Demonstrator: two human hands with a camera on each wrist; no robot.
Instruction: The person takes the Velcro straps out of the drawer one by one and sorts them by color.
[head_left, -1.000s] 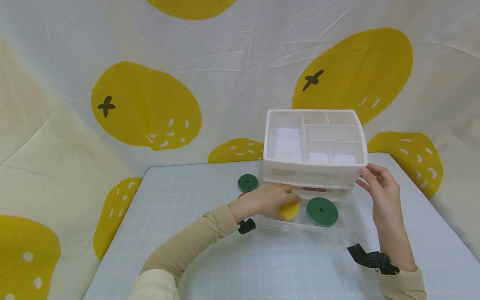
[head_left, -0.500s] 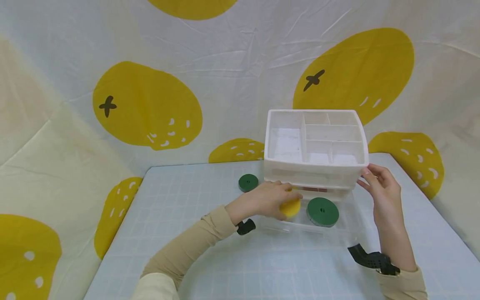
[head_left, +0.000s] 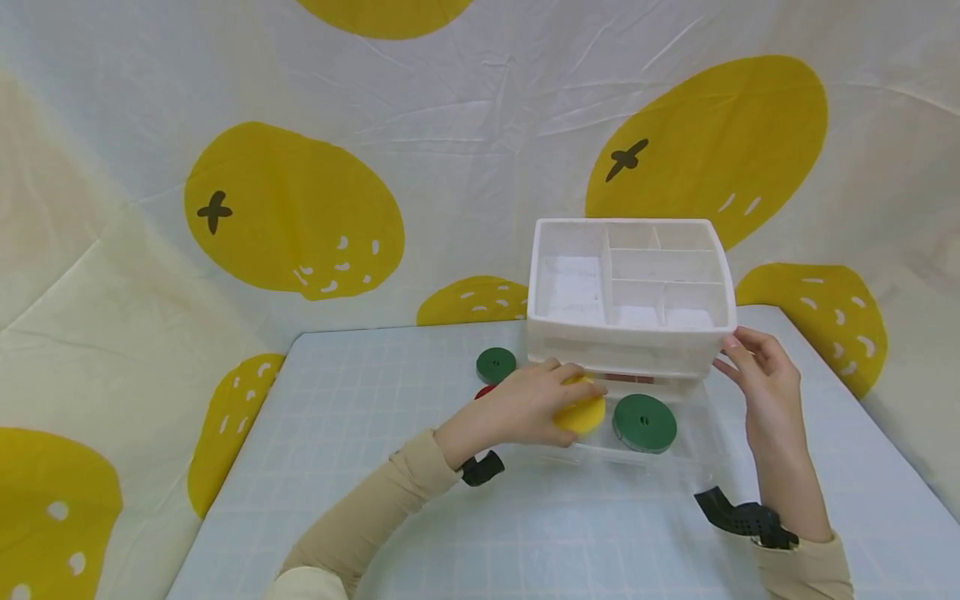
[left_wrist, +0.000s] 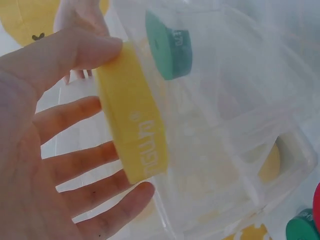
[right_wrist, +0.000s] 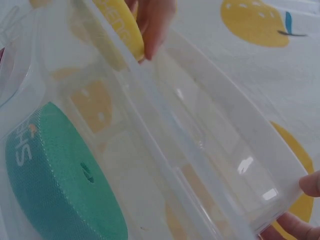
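Note:
My left hand (head_left: pixel 521 408) holds a yellow roll of strap tape (head_left: pixel 583 415) between thumb and fingers, over the left part of a pulled-out clear drawer (head_left: pixel 693 442). In the left wrist view the yellow roll (left_wrist: pixel 132 120) has printed letters along its side and sits by the drawer's wall. A larger green roll (head_left: pixel 645 423) lies in the drawer, right of the yellow one. With thumb and fingertips, my right hand (head_left: pixel 771 392) pinches the front right corner of the white drawer organizer (head_left: pixel 622 352).
A smaller green roll (head_left: pixel 496 366) lies on the table left of the organizer. Near it a red roll (head_left: pixel 486 391) is mostly hidden behind the left hand. Divided compartments top the organizer. A patterned cloth (head_left: pixel 450 192) hangs behind the table.
My left hand has drawn back slightly toward the left, and its yellow roll has tilted up and shows more of its face. My right hand and the organizer stay put.

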